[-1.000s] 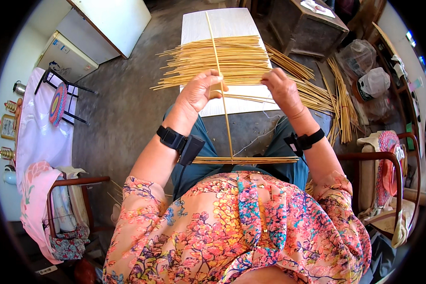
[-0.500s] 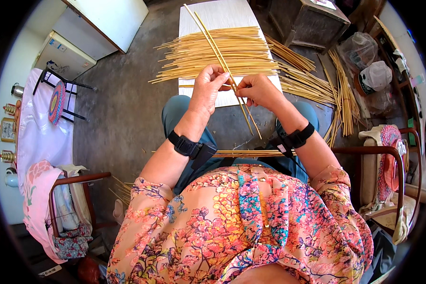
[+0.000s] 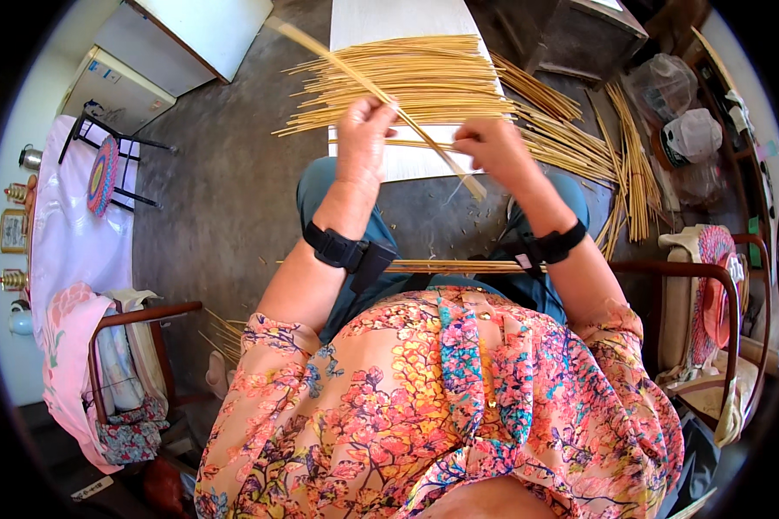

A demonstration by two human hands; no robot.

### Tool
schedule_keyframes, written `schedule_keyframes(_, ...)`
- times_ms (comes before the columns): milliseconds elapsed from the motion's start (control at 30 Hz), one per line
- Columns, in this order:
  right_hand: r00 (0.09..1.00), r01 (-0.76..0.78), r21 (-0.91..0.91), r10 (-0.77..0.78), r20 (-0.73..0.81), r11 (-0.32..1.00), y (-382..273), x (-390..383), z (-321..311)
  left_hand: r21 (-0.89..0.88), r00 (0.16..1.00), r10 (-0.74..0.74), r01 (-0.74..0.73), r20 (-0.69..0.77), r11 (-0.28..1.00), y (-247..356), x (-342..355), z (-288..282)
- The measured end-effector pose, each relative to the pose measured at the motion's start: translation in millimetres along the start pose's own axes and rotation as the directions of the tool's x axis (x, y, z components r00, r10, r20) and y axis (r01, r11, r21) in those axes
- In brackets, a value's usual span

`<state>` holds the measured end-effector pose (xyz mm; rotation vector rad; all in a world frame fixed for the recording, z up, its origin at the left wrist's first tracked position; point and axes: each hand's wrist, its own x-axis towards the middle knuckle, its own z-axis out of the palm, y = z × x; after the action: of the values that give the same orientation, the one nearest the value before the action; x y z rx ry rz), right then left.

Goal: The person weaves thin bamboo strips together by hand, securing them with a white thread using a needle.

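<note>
My left hand [image 3: 363,138] is closed round a pair of long thin yellow stalks [image 3: 422,134], gripping them near the middle. They slant from upper left to lower right and are smeared by motion, so their ends are indistinct. My right hand [image 3: 493,147], fingers curled in, is just right of their lower part; whether it pinches anything is hidden. Beyond both hands, a wide layer of similar stalks [image 3: 398,82] lies crosswise on a white board [image 3: 389,169]. More stalks [image 3: 459,266] rest across my lap.
Loose stalks [image 3: 571,147] and a bundle [image 3: 639,186] lie right of the board. A dark wooden cabinet [image 3: 584,39] stands at the far right. Armchairs [image 3: 705,270] flank me; a black stool [image 3: 104,169] with a woven round seat is left. Scraps litter the floor.
The stalks have swung so their far ends point further left and have blurred. My right hand has come off them and moved slightly right and away; my left hand has shifted left.
</note>
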<state>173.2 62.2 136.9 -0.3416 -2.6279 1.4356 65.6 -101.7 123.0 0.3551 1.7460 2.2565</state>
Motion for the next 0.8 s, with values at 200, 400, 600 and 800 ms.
schedule_keyframes(200,0.959,-0.159,0.27,0.214,-0.187,0.95,30,-17,-63,-0.09,0.944,0.151,-0.185,-0.292,0.979,20,21,-45)
schedule_keyframes(400,0.97,-0.225,0.397,0.169,0.173,0.89,8,-32,-7,-0.302,0.955,0.018,-0.111,-0.295,0.947,13,11,-38)
schedule_keyframes(600,0.972,-0.006,0.91,0.215,-0.092,0.414,-1,-21,52,-0.452,0.986,-0.159,0.121,-0.046,0.884,-8,-15,1)
schedule_keyframes(800,0.932,0.131,0.966,0.305,-0.197,0.223,-9,-12,46,-0.493,0.972,-0.233,0.216,0.027,0.843,-17,-32,17)
